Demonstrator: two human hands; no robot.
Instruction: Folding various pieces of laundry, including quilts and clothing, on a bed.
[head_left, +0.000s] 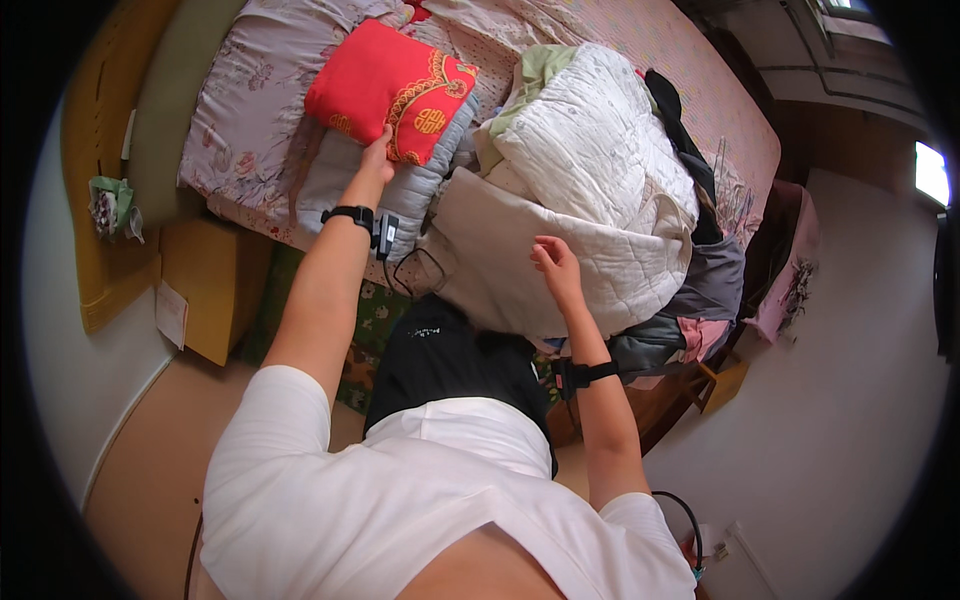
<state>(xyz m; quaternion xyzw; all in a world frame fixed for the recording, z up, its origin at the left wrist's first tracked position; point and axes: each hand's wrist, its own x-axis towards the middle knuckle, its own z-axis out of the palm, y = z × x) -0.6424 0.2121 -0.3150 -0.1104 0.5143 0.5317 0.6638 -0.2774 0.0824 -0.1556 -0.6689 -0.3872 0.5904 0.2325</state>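
Observation:
A red cushion (375, 82) with gold embroidery lies on top of a folded grey-blue quilt (409, 191) on the bed. My left hand (380, 159) grips its near edge, thumb on top and the other fingers hidden. Over a beige quilted cover (517, 240) hovers my right hand (556, 266), empty, its fingers loosely bent and apart. Whether it touches the cover is hard to tell. Behind the cover is a heaped white quilt (600, 127) with green fabric (544, 71) along its left side.
Floral bedding (247, 135) covers the bed's left part. Dark grey clothes (705, 277) and a pink cloth (701, 337) hang at the right edge. A yellow wooden cabinet (214, 277) stands at the left. A cable (397, 277) hangs from the device on my left wrist.

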